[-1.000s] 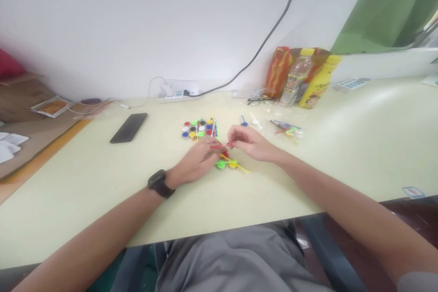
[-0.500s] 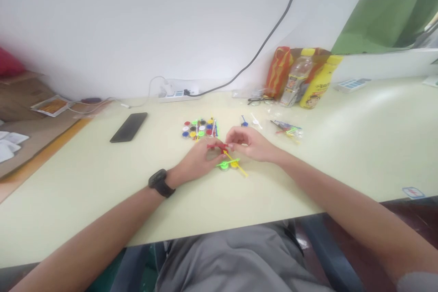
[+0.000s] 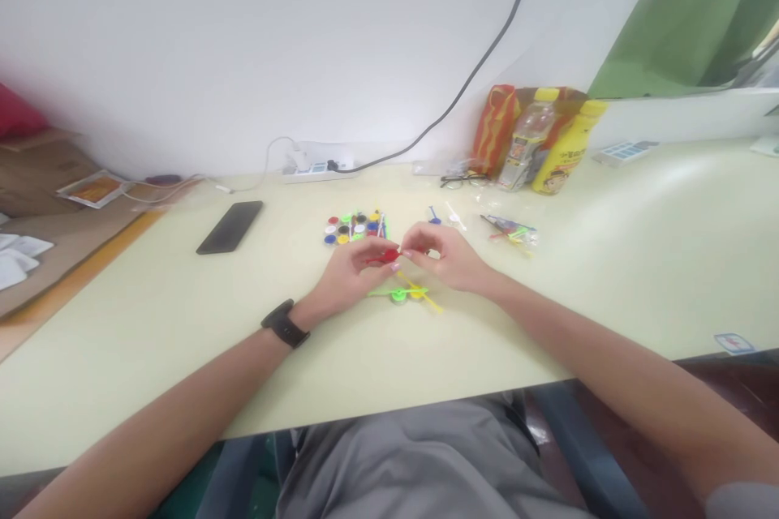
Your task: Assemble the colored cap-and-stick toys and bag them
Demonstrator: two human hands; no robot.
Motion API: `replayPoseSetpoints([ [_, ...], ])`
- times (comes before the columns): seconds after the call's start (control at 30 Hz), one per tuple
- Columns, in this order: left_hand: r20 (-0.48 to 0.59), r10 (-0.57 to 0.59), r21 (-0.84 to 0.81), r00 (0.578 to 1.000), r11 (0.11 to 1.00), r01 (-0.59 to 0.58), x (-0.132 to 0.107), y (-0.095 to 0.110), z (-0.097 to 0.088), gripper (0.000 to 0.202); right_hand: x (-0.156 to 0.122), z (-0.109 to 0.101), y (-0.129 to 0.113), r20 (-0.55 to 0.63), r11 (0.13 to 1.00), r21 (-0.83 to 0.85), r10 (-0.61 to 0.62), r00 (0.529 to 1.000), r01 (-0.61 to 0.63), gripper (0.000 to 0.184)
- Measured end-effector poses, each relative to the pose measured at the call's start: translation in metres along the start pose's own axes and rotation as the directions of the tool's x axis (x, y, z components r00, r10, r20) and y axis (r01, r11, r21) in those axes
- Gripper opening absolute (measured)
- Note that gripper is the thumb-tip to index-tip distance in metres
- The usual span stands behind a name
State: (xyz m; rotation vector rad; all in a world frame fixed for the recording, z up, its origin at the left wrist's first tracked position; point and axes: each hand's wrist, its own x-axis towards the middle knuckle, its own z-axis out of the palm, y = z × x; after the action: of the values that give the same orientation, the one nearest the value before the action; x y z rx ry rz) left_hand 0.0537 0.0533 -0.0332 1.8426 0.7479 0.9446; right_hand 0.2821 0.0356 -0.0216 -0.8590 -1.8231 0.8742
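Between my two hands, just above the table, is a red arrow spinner (image 3: 390, 256) with a round centre. My left hand (image 3: 348, 274) is closed on its left side, thumb below and fingers above. The thumb and forefinger of my right hand (image 3: 455, 258) pinch its right end, and that end is partly hidden by the fingers. Below the hands lie a green arrow spinner (image 3: 398, 294) and a yellow arrow spinner (image 3: 434, 304), side by side with their arrows crossing. Behind my left hand are rows of small coloured discs (image 3: 343, 229), partly covered by the fingers.
Behind my right hand lie a blue spinner (image 3: 434, 216), a white spinner (image 3: 456, 217) and a pile of loose coloured arrows (image 3: 510, 230). A black phone (image 3: 230, 228) rests at left. Bottles (image 3: 565, 150), glasses (image 3: 454, 181) and a power strip (image 3: 316, 169) line the wall.
The red spinner has been raised slightly and turned, so its round centre now shows between the fingers. My left thumb has moved up off the green spinner.
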Motion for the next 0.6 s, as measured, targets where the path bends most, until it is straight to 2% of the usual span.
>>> replayPoseSetpoints([
  [0.13,-0.014,0.035,0.055,0.999,0.998,-0.034,0.001,0.001,0.002,0.025,-0.002,0.003,-0.003,-0.002,0.998,-0.059,-0.018,1.000,0.018,0.004],
  [0.4,0.015,0.035,0.038,0.999,0.999,-0.036,-0.001,0.002,0.002,0.032,-0.004,0.002,-0.005,0.001,0.992,-0.121,-0.045,0.999,0.045,0.006],
  [0.6,0.032,0.042,0.085,0.999,0.995,-0.045,-0.001,0.002,0.001,0.030,-0.006,0.005,0.005,0.028,0.967,-0.204,-0.147,0.989,0.149,0.009],
])
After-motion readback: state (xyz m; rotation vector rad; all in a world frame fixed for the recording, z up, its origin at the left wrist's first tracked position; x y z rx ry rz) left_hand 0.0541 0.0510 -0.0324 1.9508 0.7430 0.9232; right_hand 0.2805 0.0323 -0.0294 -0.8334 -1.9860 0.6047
